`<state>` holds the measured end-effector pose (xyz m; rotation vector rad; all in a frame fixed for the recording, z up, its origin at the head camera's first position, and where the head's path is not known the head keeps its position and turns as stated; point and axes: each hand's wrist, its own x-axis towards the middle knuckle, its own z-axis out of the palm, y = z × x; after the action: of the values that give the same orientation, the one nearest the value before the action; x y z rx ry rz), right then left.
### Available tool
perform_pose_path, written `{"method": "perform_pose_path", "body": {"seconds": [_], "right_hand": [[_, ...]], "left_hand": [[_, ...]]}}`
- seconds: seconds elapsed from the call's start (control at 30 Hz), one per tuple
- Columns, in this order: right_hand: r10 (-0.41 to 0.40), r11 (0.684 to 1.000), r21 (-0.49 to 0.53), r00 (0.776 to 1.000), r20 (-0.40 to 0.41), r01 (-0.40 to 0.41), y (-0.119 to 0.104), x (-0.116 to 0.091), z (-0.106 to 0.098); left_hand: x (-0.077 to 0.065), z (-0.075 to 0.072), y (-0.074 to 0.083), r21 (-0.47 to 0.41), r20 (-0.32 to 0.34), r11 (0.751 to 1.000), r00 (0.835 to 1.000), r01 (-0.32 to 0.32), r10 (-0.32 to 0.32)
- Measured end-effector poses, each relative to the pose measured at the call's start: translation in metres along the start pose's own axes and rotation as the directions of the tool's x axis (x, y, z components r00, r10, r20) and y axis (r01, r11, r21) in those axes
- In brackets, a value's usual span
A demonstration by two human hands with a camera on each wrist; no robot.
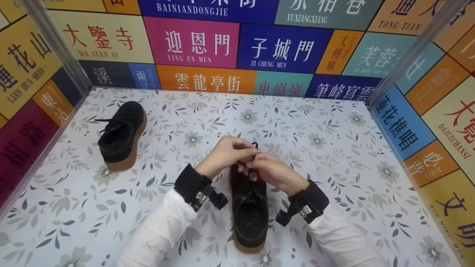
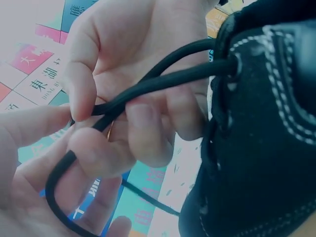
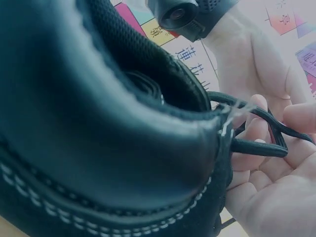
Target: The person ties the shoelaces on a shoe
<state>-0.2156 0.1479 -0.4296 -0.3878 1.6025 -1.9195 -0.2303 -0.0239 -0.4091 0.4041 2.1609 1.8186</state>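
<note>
A black low shoe (image 1: 249,200) with a tan gum sole lies in front of me in the head view, its heel towards me. Over its front part, my left hand (image 1: 229,152) and right hand (image 1: 276,171) meet at the black shoelace (image 2: 173,81). In the left wrist view, two lace strands leave the eyelets and cross between the hands, and one bends into a loop at the lower left. My left fingers (image 2: 34,126) pinch the lace near the crossing. The right fingers (image 2: 143,123) curl round the strands. The shoe's toe is mostly hidden under the hands.
A second black shoe (image 1: 120,135) with a loose lace sits at the left, sole down. The table (image 1: 178,230) has a white leaf-and-flower cover. Colourful printed panels (image 1: 191,42) wall in its back and sides. Both wrists wear black camera straps (image 1: 310,200).
</note>
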Motion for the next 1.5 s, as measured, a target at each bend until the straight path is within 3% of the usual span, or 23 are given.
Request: {"method": "perform_pose_path", "body": {"seconds": [0.07, 0.17, 0.33, 0.53, 0.83, 1.0, 1.17, 1.3, 1.5], "right_hand": [[0.009, 1.000, 0.014, 1.000, -0.001, -0.008, 0.000, 0.000, 0.000], [0.024, 0.999, 0.023, 1.000, -0.006, -0.024, 0.001, 0.000, 0.000], [0.044, 0.999, 0.030, 0.999, -0.015, -0.043, 0.002, 0.000, -0.001], [0.062, 0.998, 0.021, 0.998, -0.017, -0.061, 0.001, 0.000, -0.002], [0.049, 0.998, 0.029, 0.999, -0.007, -0.049, 0.001, 0.000, 0.000], [0.025, 0.999, -0.023, 0.999, -0.024, -0.026, 0.002, -0.001, -0.002], [0.000, 0.995, -0.103, 0.998, -0.055, -0.006, 0.004, -0.005, -0.004], [-0.048, 0.958, -0.285, 0.995, -0.089, 0.021, 0.004, -0.011, -0.006], [-0.134, 0.836, -0.547, 0.983, -0.126, 0.044, 0.005, -0.016, -0.009]], "left_hand": [[-0.002, -0.003, -0.001, -0.019, 0.018, 1.000, 1.000, 0.022, -0.022], [-0.004, -0.010, -0.005, 0.050, 0.000, 0.999, 1.000, -0.009, 0.009], [-0.009, -0.032, -0.016, 0.223, -0.062, 0.970, 0.991, -0.099, 0.116], [-0.017, -0.048, -0.037, 0.302, -0.073, 0.931, 0.969, -0.205, 0.237], [-0.025, -0.041, -0.061, 0.352, -0.105, 0.887, 0.929, -0.299, 0.355], [-0.025, -0.037, -0.064, 0.350, -0.135, 0.874, 0.905, -0.337, 0.403], [-0.027, -0.038, -0.063, 0.376, -0.160, 0.864, 0.895, -0.336, 0.417], [-0.031, -0.042, -0.059, 0.390, -0.171, 0.862, 0.895, -0.323, 0.412], [-0.037, -0.046, -0.053, 0.407, -0.166, 0.853, 0.892, -0.326, 0.420]]}}
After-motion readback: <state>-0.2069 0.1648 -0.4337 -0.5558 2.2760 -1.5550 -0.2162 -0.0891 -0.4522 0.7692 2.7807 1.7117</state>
